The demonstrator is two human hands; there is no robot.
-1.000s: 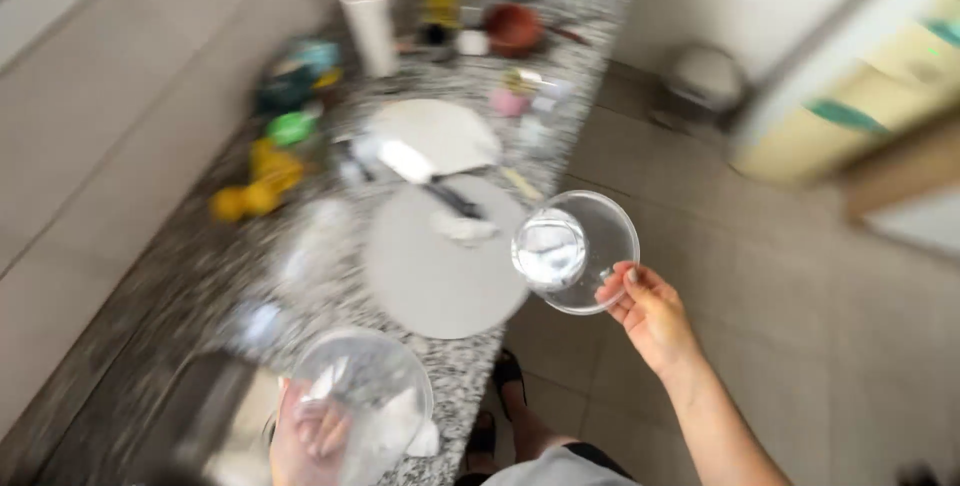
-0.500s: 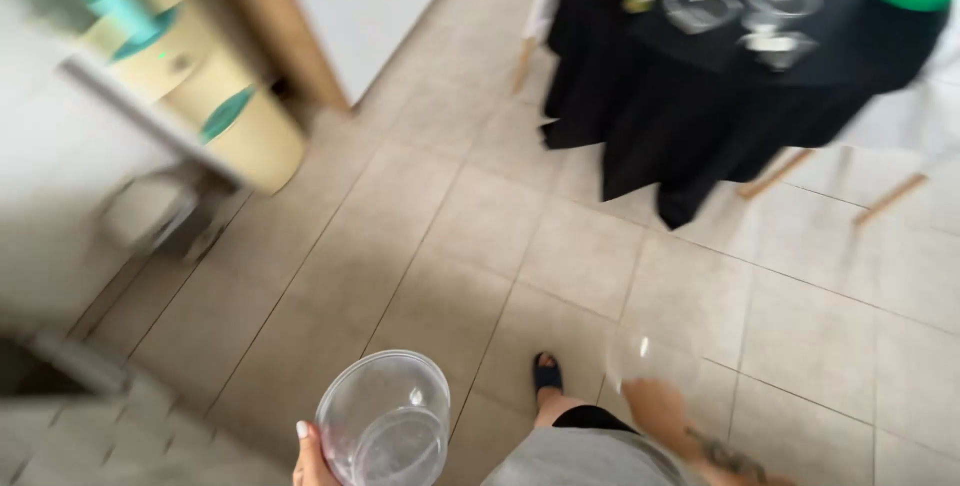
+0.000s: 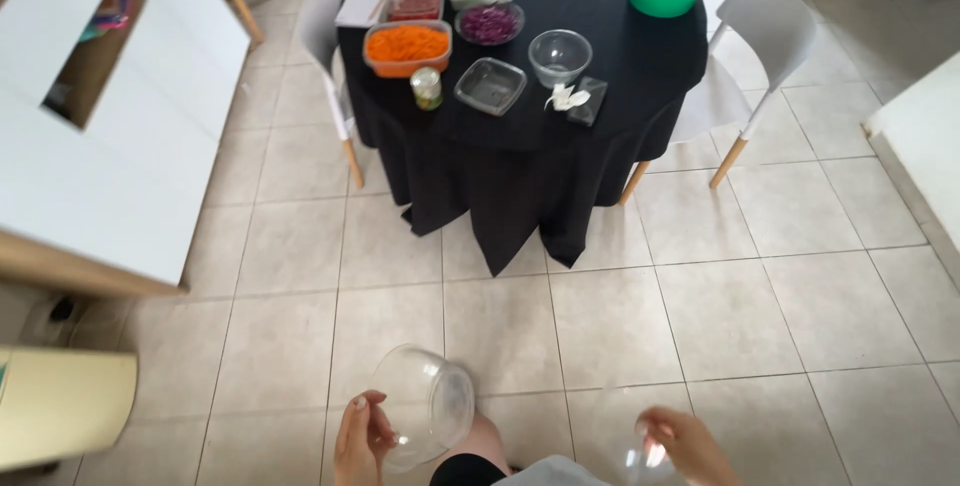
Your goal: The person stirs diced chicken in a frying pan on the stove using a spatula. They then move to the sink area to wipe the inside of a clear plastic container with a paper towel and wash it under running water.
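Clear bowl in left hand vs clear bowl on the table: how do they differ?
The bowl in the left hand is tipped on its side, with its mouth facing sideways; the bowl on the table stands upright, mouth up. The held one is carried over the tiled floor; the other rests on the black tablecloth. Both are clear, round and look empty.

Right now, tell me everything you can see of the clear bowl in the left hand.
The clear bowl is a round, see-through bowl, glass or plastic by its look, and seems empty. It is tipped on its side, its mouth turned to the right, so the floor tiles show through it. The left hand grips it from the left, fingers against its wall. It is held low in the view, above the tiled floor, well short of the round table with the black cloth.
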